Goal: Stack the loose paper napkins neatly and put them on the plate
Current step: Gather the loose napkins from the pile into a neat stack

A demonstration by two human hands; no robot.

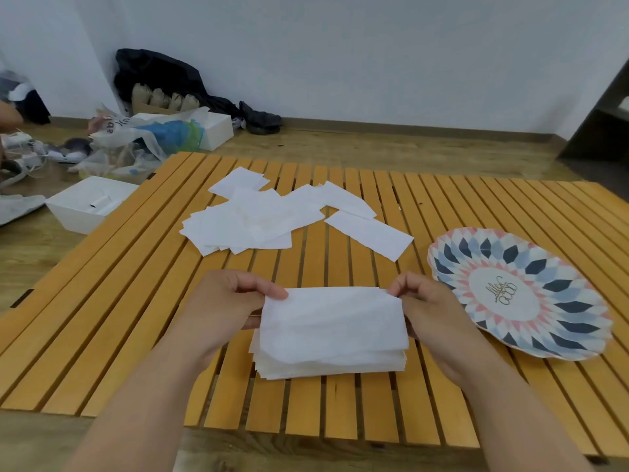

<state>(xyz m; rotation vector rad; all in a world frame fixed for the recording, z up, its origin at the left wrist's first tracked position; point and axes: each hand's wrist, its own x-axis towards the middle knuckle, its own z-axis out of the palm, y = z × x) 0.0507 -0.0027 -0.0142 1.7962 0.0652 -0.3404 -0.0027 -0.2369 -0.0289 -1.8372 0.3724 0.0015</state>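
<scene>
A neat stack of white paper napkins (332, 359) lies on the slatted wooden table near me. Above it I hold one napkin (333, 316) flat: my left hand (224, 306) pinches its left edge and my right hand (429, 310) pinches its right edge. Farther back, several loose napkins (252, 219) lie scattered and overlapping, with a single napkin (369, 235) apart to their right. The patterned plate (520, 292), blue, pink and white, sits to the right of my hands with nothing on it.
The orange slatted table (136, 301) stands low over a wooden floor. A white open box (90, 204) sits off its left edge. Plastic bags (143, 134), another white box (218, 127) and dark clothing (163, 76) lie by the wall.
</scene>
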